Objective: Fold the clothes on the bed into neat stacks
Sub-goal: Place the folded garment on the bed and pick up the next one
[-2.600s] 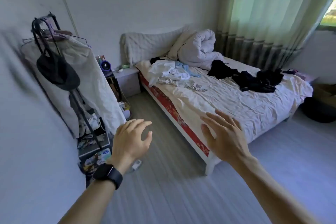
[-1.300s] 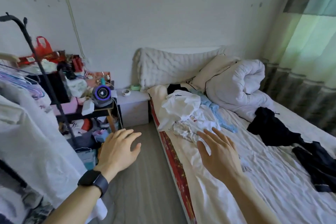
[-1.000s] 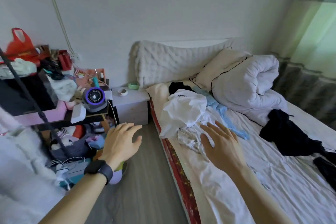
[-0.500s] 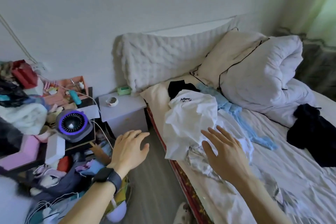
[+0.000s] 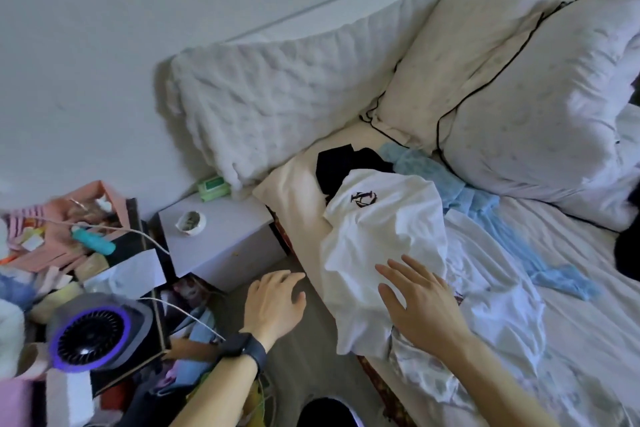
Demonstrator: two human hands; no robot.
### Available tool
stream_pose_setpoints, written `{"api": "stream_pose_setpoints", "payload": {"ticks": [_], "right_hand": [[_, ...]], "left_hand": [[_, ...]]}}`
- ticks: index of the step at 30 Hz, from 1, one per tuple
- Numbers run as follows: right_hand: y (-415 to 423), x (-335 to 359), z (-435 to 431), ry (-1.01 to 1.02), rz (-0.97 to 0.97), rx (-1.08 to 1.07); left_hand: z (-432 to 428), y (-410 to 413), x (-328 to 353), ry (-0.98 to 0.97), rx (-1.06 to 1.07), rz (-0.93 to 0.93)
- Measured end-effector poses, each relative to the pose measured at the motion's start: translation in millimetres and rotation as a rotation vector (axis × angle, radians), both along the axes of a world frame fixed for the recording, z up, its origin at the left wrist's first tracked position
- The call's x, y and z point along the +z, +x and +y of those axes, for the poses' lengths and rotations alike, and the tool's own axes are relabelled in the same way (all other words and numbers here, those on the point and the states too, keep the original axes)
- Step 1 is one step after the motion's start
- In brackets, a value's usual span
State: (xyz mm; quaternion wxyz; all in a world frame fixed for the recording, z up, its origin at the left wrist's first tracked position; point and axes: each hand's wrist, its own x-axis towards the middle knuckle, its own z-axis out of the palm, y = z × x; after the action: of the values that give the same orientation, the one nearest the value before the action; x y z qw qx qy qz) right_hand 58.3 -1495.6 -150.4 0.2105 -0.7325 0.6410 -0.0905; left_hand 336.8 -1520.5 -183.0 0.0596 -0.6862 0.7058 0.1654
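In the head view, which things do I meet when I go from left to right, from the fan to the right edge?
Fan → nightstand → white shirt → blue cloth → black garment at the edge.

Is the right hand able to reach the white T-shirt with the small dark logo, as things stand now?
Probably yes. The open right hand is directly above the lower part of the white T-shirt, which lies uncovered at the near edge of the bed, and nothing stands between them.

Black garment (image 5: 627, 255) cut by the right edge; another dark piece (image 5: 341, 166) half under the white shirt (image 5: 381, 236)
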Motion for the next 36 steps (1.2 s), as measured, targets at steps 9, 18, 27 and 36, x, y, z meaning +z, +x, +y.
{"api": "stream_pose_setpoints", "payload": {"ticks": [9,18,27,36], "right_hand": [[54.1,-96.6,-115.1,0.327,0.042,-0.124],[116.2,-210.5,-229.2,0.730,-0.131,-0.542],[166.6,-298.4,-264.8,0.737,-0.104,-0.944],[68.8,-206.9,-190.8,0.461,-0.208,-0.979]], "left_hand": [[-173.7,9.3,-92.6,0.288,-0.270,-0.022],[-333.8,-0.9,-198.4,0.250,-0.677,-0.170],[-392.4,-23.9,-269.9,-0.134,-1.117,-0.152],[-378.5,-46.0,-153.8,-0.086,-0.819,0.323]]}}
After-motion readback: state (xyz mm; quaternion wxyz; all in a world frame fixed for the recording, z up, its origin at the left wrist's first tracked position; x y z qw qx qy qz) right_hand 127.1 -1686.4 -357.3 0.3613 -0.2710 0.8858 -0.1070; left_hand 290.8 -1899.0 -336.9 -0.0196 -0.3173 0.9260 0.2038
